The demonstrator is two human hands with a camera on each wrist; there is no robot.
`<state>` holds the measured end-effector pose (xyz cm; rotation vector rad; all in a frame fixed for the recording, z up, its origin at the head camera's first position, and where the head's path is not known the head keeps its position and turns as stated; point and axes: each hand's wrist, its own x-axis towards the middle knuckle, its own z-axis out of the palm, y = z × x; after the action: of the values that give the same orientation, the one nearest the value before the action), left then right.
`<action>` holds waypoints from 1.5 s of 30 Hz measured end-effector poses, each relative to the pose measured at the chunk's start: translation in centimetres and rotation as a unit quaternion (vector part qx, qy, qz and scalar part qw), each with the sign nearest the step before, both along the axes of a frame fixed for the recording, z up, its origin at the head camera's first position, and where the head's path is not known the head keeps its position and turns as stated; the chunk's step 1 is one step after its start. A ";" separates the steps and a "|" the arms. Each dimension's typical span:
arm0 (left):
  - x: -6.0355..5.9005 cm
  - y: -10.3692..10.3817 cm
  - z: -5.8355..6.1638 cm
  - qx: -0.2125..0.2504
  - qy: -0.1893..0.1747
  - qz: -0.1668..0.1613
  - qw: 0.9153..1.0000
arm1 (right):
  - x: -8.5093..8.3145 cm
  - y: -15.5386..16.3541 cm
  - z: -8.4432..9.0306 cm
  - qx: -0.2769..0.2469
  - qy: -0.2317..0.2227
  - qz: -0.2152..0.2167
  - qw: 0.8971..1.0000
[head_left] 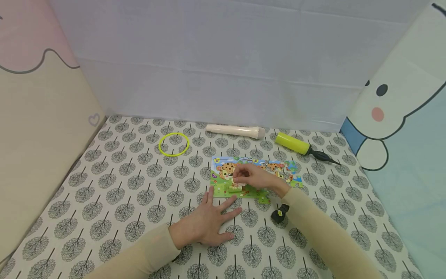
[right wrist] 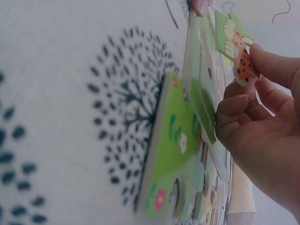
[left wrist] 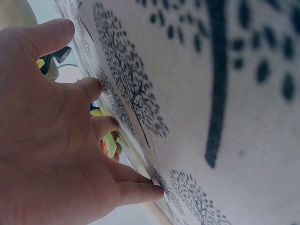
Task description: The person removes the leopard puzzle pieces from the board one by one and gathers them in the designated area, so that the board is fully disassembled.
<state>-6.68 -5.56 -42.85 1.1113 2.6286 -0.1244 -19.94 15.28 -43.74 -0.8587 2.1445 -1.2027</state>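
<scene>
My right hand (head_left: 256,176) is over a cartoon jigsaw puzzle (head_left: 218,190) with spotted leopards on green and blue. Between thumb and fingers it pinches a puzzle piece (right wrist: 236,47), green with orange spotted paws, tilted up above the picture. At the near edge of the puzzle, a green piece with small flowers (right wrist: 168,145) sticks out toward me. My left hand (head_left: 213,224) rests on the patterned cloth with its fingers spread. Its fingertips reach the puzzle's near left edge, and it holds nothing.
A yellow-green ring (head_left: 174,144) lies at the back left. Behind the puzzle lies a white tube with a rounded head (head_left: 235,130). A yellow-green hand pump (head_left: 292,143) with a black nozzle lies at the back right. A small black object (head_left: 280,214) sits by my right sleeve.
</scene>
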 end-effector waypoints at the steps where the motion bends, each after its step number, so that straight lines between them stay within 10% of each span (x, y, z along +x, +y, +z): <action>1: 0.0 0.0 0.0 0.001 0.001 -0.001 1.000 | -0.1 0.1 0.0 -0.006 0.002 0.001 1.000; 21: 0.1 -0.1 0.1 -0.006 0.008 -0.006 1.000 | 0.6 6.4 1.8 0.026 0.036 -0.082 0.996; 34: 0.3 -0.1 0.2 0.000 0.006 -0.003 1.000 | 2.3 12.6 1.2 0.051 -0.017 -0.079 0.995; 45: 0.2 -0.1 0.2 0.001 0.006 -0.002 1.000 | 3.1 13.5 1.3 0.085 0.025 -0.062 0.994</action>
<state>-6.44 -5.64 -42.64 1.1187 2.6387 -0.1310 -16.83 28.78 -42.49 -0.6970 2.3310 -1.0473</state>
